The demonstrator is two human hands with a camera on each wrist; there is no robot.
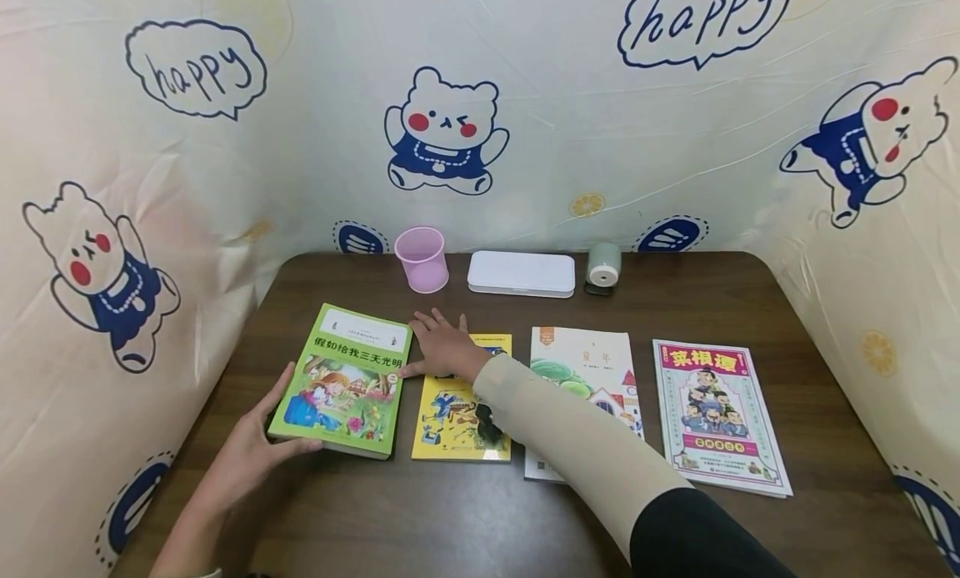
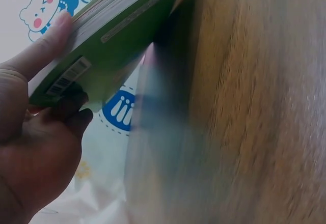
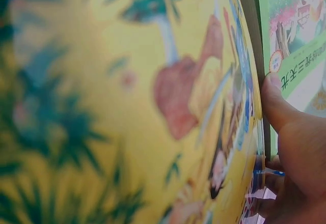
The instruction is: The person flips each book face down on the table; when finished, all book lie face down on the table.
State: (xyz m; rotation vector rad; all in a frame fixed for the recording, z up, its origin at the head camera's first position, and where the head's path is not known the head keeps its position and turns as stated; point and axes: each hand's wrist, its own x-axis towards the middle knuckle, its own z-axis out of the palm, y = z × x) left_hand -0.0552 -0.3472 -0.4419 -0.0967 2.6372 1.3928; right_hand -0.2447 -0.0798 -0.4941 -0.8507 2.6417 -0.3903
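Note:
A green picture-covered book [image 1: 337, 394] is at the left of the table. My left hand [image 1: 246, 454] grips its lower left corner, with the thumb at the bottom edge and the fingers at the left side. The left wrist view shows the book's green back cover [image 2: 114, 43] and barcode, so that side is off the table. My right hand [image 1: 446, 349] reaches across with fingers spread, its thumb touching the book's right edge. In the right wrist view the other fingers are partly hidden. Beneath the right hand and wrist is a yellow book [image 1: 457, 432].
The right sleeve covers part of a white book [image 1: 581, 353]. Further right is a pink-bordered book [image 1: 716, 419]. Along the back of the brown table [image 1: 360, 520] stand a pink cup [image 1: 422, 261], a flat white case [image 1: 521, 274] and a small grey-green device [image 1: 603, 265].

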